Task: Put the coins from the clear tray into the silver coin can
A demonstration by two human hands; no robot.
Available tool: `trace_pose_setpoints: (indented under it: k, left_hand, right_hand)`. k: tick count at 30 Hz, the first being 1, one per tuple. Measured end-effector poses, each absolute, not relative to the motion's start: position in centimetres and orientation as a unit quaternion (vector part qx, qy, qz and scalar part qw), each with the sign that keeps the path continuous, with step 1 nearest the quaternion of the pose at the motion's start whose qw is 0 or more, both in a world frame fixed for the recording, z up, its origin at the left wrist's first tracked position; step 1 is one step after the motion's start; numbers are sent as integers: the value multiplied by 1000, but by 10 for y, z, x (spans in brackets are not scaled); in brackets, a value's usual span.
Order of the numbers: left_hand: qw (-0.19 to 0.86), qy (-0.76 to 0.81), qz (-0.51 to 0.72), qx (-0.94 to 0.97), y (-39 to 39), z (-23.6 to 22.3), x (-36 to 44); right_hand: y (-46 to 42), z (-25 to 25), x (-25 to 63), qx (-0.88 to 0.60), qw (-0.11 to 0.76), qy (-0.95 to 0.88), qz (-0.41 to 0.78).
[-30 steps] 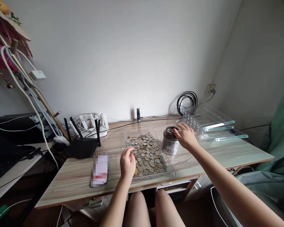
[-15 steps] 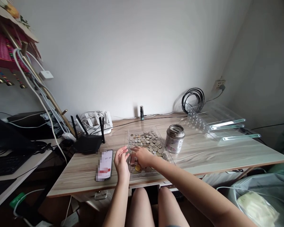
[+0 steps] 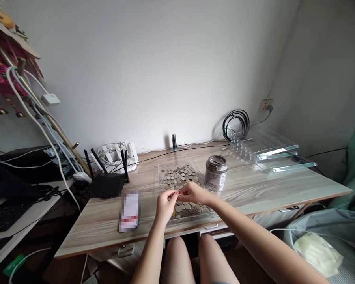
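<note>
Over a clear plastic tray (image 3: 159, 170), my left hand (image 3: 165, 204) and my right hand (image 3: 193, 193) meet with fingers pinched at the tips. Whatever sits between the fingertips is too small and hidden to make out. Many coins (image 3: 180, 176), mostly silver with some golden ones, lie spread in the tray behind and below the hands. My hands cover the middle of the coins. Right of the tray stands a round metal tin (image 3: 215, 176) with a floral pattern and a slot in its lid.
A phone (image 3: 130, 213) lies left of the tray. Behind it are a black router (image 3: 108, 184) and white cabled devices (image 3: 121, 157). A small dark bottle (image 3: 174, 142) stands by the wall. Clear acrylic trays (image 3: 272, 152) and a black cable coil (image 3: 236, 123) are at right.
My right hand has lifted from the coins and met my left hand, which moved right. Both now pinch together. The reddish-brown folded piece on the coins is no longer visible there.
</note>
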State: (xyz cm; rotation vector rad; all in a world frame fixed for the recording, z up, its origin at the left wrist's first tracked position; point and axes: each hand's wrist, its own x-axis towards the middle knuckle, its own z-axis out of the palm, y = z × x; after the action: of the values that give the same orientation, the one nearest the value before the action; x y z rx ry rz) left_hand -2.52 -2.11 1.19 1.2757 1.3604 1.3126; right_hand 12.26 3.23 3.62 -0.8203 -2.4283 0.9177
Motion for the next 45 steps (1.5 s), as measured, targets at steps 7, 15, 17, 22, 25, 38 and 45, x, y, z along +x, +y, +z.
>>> trace_pose_setpoints:
  k: [7,15,17,22,25,38,45]
  left_hand:
    - [486,510,467,534,-20,12,-7]
    - [236,565,571,547,-20,22,8]
    - [220,551,572,567,-21,25,11]
    - [323,518,574,545,-18,25,15]
    - [473,511,539,473,-17,24,16]
    - [386,520,554,523,-16,31,14]
    - [347,550,543,532,-17,13,-9]
  right_hand:
    - [33,37,148,-356,282,-743,492]
    - [12,28,139,-423,408,-650,483]
    - [7,27,137,-404,403,-650,502]
    - [8,24,143,-380,439,-611,538]
    - [10,24,147,-354,472,-604,536]
    - [50,91,209,-544,441,-674,235]
    - [110,119,231,-643,148,-751,-9]
